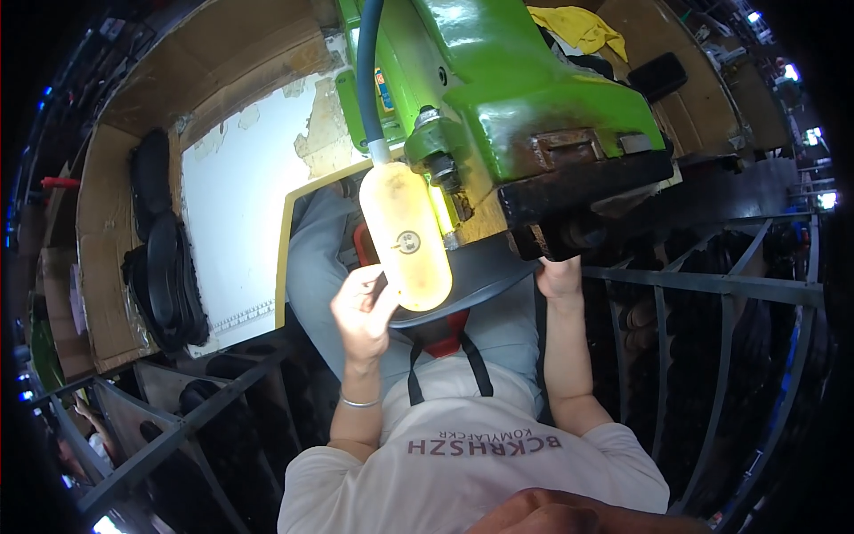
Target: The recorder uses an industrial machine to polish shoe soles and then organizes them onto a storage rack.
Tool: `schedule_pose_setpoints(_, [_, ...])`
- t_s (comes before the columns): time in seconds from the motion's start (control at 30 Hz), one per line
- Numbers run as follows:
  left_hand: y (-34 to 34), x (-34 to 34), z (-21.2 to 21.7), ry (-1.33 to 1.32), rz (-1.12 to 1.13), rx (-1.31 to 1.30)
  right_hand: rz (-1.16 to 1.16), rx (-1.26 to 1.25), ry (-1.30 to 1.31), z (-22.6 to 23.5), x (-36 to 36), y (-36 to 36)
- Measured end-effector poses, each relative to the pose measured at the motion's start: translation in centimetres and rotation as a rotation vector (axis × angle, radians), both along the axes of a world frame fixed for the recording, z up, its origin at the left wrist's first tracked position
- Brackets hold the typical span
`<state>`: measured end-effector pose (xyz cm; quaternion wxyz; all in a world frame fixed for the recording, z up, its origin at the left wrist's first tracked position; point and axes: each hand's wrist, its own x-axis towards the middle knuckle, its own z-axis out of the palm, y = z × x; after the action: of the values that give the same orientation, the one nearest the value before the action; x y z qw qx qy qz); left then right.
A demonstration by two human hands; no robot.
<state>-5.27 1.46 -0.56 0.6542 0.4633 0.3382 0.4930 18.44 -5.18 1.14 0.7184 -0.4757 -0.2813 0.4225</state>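
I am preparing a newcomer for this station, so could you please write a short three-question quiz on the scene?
1. Which hand is nearer the yellow oval housing: (a) left or (b) right?
2. True or false: the large machine is mainly green.
3. Where do the dark sole-shaped pieces lie relative to the white board?

Key: 1. a, the left hand. 2. True. 3. To its left in the picture.

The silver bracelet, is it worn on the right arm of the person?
No, the silver bracelet is on the left arm, whose left hand is beside the yellow oval piece.
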Motion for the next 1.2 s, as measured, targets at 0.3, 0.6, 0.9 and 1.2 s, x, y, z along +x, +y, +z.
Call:
schedule_pose_setpoints(0.3, [-0.8,-5.8,-4.7,-0.081,-0.224,-0.270,0.170,0.061,-0.165,-0.2,-3.8,2.0])
schedule_pose_setpoints(0.6, [-8.3,1.4,-5.8,0.077,-0.504,-0.460,0.108,0.068,-0.116,-0.6,-4.2,2.8])
schedule_pose_setpoints(0.9, [2.1,-8.6,-4.3,0.751,0.275,0.307,-0.575,-0.167,-0.246,2.7,5.6,-3.9])
schedule_pose_setpoints(1.2, [16.0,-30.5,-3.5,1.859,1.097,0.064,-0.254,0.284,0.572,-2.9,2.8,3.4])
